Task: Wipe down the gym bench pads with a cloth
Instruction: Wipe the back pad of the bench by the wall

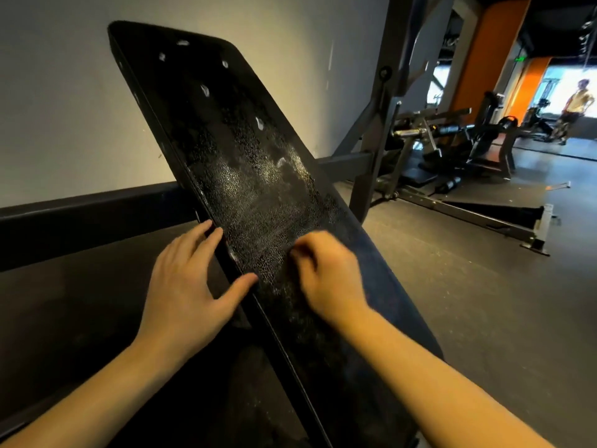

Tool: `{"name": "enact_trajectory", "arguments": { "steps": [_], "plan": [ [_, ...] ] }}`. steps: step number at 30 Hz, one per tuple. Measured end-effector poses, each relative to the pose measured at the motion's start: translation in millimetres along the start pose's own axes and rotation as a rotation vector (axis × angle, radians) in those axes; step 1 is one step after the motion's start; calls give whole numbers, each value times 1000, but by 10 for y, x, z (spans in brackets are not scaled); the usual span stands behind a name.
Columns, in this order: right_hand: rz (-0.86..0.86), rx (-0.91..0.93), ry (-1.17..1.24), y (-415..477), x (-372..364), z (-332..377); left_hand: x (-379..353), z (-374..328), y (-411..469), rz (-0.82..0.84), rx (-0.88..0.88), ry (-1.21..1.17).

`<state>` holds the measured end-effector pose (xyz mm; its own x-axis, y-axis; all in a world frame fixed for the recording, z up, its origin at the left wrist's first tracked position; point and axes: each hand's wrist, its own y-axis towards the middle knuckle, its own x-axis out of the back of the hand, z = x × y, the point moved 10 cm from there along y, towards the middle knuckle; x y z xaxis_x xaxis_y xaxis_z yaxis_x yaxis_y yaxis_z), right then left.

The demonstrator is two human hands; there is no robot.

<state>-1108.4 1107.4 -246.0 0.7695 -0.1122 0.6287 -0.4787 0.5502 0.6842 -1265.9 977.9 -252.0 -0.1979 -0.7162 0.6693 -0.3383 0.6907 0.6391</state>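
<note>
Looking first at the hands, I read the left hand (190, 286) as open: its fingers lie straight along the left edge of the bench pad (226, 140) and its thumb rests on the pad's face. The right hand (323, 273) sits on the pad just beside it, knuckles up and fingers curled under, smeared by blur. I cannot tell whether a cloth is bunched in that fist, since no cloth shows plainly. The bluish strip along the pad's right side could be fabric or only the pad's edge. The pad lies directly under and ahead of both hands, tilted up, with its long axis running from the near lower right away to the upper left. Most of its surface therefore lies beyond the fingertips and uphill. Only the right hand is fully on the pad's face, so I judge any wiping stroke falls to it, travelling up that axis while the left steadies the edge. The face ahead is cracked and pale with wear in the middle, with small torn spots higher up. No bucket, bottle or other container is in view. Farther out, a pale wall (64, 92) stands behind the pad and a grey machine frame (381, 124) rises to the right. Across the dark floor (468, 302) a person (578, 105) stands far off by a bright opening.
</note>
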Motion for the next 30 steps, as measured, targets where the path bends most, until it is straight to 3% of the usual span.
{"name": "enact_trajectory", "arguments": {
  "steps": [2,3,4,8,10,13,16,18,19,22,24,27,30],
  "plan": [
    [149,318,-10,-104,-108,320,163,39,176,-122,-33,-1],
    [164,355,-35,-19,-64,227,200,59,282,-144,-46,17],
    [127,286,-67,152,17,-4,210,78,389,-149,-56,37],
    [-61,-297,-201,918,266,-1099,209,191,731,-106,-91,113],
    [-101,-354,-199,1228,157,-993,260,276,915,-105,-119,147],
    [-91,-196,-113,1427,-153,-181,345,402,1264,-109,-147,198],
    [66,215,15,1004,-390,737,380,516,1562,-93,-156,221],
    [169,410,34,754,-372,747,387,566,1642,-96,-176,226],
    [146,385,-2,834,-301,516,374,583,1646,-99,-191,224],
    [-41,-27,-157,1419,-16,-490,307,649,1615,-109,-205,176],
    [-117,-197,-157,1767,10,-721,276,671,1613,-126,-215,159],
    [-122,-118,-111,1975,-261,-65,281,683,1620,-151,-239,152],
    [-35,209,43,1576,-497,914,299,682,1629,-156,-262,175]
  ]
}}
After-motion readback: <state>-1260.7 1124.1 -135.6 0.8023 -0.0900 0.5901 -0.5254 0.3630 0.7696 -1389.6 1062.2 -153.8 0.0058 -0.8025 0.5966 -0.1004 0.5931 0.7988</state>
